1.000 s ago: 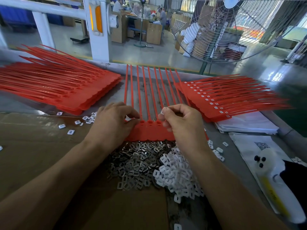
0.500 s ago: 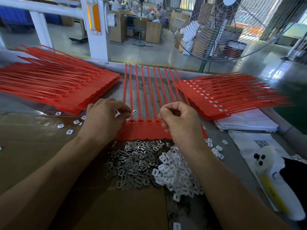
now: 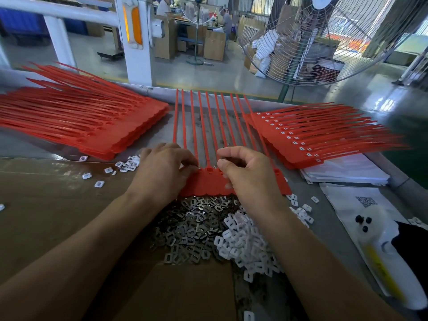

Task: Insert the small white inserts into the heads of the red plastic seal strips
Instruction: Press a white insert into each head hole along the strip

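A row of joined red seal strips (image 3: 209, 184) lies in the centre, tails pointing away from me. My left hand (image 3: 162, 174) rests on the left end of its heads, thumb and forefinger pinching a small insert down at a head socket. My right hand (image 3: 247, 174) covers the right part of the heads and pinches another small shiny insert just above a socket; the fingers hide most of both pieces. Close to me lie a pile of white inserts (image 3: 245, 244) and a pile of grey metal clips (image 3: 194, 228).
A stack of red strips (image 3: 97, 128) lies at the left. A second stack (image 3: 308, 137), with white inserts in its heads, lies at the right on white sheets (image 3: 347, 172). Loose inserts (image 3: 126, 164) lie scattered on the brown cardboard (image 3: 53, 205). A white tool (image 3: 379, 256) lies at the near right.
My left hand has shifted right along the heads and lowered its pinched piece onto a socket. My right hand stays over the right heads, still pinching its piece.
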Motion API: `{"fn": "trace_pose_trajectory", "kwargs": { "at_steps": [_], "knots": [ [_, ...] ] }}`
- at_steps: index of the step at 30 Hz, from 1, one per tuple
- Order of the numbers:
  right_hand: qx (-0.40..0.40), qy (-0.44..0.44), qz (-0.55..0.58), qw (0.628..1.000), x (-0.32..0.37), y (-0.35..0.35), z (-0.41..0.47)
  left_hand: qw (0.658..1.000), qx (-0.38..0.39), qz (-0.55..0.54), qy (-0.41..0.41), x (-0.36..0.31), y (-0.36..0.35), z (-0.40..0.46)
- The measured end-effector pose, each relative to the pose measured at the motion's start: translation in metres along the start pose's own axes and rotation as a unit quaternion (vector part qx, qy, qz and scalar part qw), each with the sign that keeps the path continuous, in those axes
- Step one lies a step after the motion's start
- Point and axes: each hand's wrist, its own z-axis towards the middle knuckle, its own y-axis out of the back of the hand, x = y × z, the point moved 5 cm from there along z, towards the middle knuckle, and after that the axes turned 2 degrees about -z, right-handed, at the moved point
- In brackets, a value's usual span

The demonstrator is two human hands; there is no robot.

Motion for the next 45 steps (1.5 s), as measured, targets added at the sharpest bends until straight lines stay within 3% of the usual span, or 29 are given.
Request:
{"fn": "trace_pose_trajectory", "kwargs": {
  "at_steps": [20, 33, 45],
  "knots": [
    [-0.011, 0.016, 0.004, 1.000, -0.011, 0.004, 0.010, 0.998, 0.043, 0.036, -0.014, 0.001, -0.001, -0.004],
    [0.011, 0.035, -0.191, 0.981, -0.013, -0.006, 0.028, 0.997, 0.061, 0.052, 0.008, 0.000, 0.004, -0.007],
    [0.059, 0.033, -0.263, 0.962, -0.011, -0.016, 0.029, 0.996, 0.067, 0.056, 0.002, -0.002, 0.003, -0.008]
  ]
}}
